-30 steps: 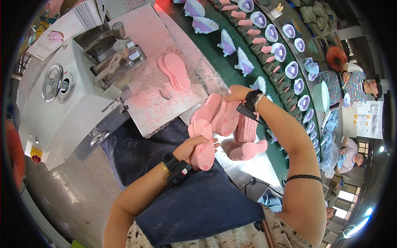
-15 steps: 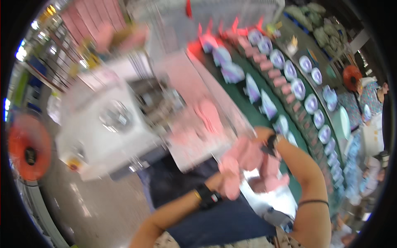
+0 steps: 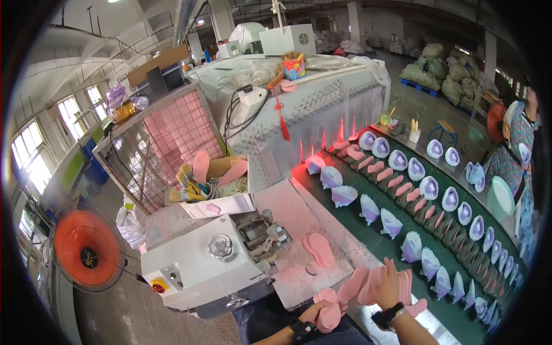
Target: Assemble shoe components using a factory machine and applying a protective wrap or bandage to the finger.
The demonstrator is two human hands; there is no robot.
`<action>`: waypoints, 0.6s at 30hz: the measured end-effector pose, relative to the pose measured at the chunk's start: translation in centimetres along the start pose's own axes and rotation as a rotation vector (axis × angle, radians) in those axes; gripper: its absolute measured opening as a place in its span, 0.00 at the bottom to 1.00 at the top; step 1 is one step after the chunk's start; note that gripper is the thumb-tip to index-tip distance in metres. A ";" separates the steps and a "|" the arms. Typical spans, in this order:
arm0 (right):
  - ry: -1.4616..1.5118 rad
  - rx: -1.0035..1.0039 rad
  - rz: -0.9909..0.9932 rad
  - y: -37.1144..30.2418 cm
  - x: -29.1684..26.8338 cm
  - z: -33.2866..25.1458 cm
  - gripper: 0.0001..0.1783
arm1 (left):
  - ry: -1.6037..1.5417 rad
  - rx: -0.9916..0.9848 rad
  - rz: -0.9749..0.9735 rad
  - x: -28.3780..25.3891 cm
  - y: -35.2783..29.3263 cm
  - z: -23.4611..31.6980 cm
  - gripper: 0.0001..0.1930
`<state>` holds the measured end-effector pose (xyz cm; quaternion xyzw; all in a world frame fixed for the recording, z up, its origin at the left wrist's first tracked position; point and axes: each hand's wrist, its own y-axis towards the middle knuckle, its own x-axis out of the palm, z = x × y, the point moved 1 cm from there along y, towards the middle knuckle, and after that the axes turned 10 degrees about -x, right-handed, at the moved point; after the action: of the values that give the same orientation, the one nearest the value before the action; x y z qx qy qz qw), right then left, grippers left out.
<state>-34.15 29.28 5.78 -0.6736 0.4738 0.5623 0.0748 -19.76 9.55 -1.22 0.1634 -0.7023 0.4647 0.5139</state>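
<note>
My left hand [image 3: 312, 313] is closed round pink shoe insoles [image 3: 329, 317] near the lower edge. To its right, my right hand [image 3: 388, 289] grips another pink insole [image 3: 366, 292], its fingers pointing up and away; they partly hide what lies behind. A single insole [image 3: 352, 284] slants between the two hands. Just right of my right hand stands a row of upright pink insoles [image 3: 405, 286]. A small stack of insoles [image 3: 318, 249] rests on the dusty metal plate [image 3: 293, 286] of a white machine [image 3: 198, 267], beyond my left hand.
Right of me runs a green conveyor belt [image 3: 322, 198] carrying purple-white shoe uppers [image 3: 411, 247] and pink insoles in rows. An orange fan [image 3: 89, 247] stands at left. Behind the machine are a box of brushes [image 3: 192, 187] and a wire rack [image 3: 129, 167]. A person [image 3: 509, 144] stands far right.
My view has tilted up and steadied. The bunch of insoles between my hands has come apart, with my hands now holding separate insoles.
</note>
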 end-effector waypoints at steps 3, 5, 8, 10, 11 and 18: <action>-0.074 -0.021 -0.038 -2.0 2.0 -0.7 0.27 | -0.015 0.004 0.056 -0.6 -1.2 0.5 0.21; -0.063 0.028 -0.082 -3.0 4.0 -0.2 0.32 | -0.005 0.041 0.055 -2.8 -1.0 0.3 0.21; -0.067 0.025 -0.098 -3.8 5.0 0.5 0.33 | 0.007 0.143 -0.001 -2.7 -2.9 -0.6 0.21; -0.073 0.012 -0.101 -3.9 5.1 0.4 0.32 | 0.032 0.252 -0.024 -1.1 -5.6 -1.1 0.21; -0.083 0.025 -0.102 -4.0 4.9 0.4 0.32 | 0.040 0.243 -0.018 -0.8 -6.1 -1.1 0.21; -0.032 0.062 -0.097 -3.7 3.9 0.5 0.29 | -0.031 0.197 -0.069 -1.0 -6.1 -0.8 0.20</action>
<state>-32.12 29.46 0.73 -0.6841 0.4562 0.5540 0.1304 -14.57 6.87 0.90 0.2445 -0.6548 0.5110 0.5003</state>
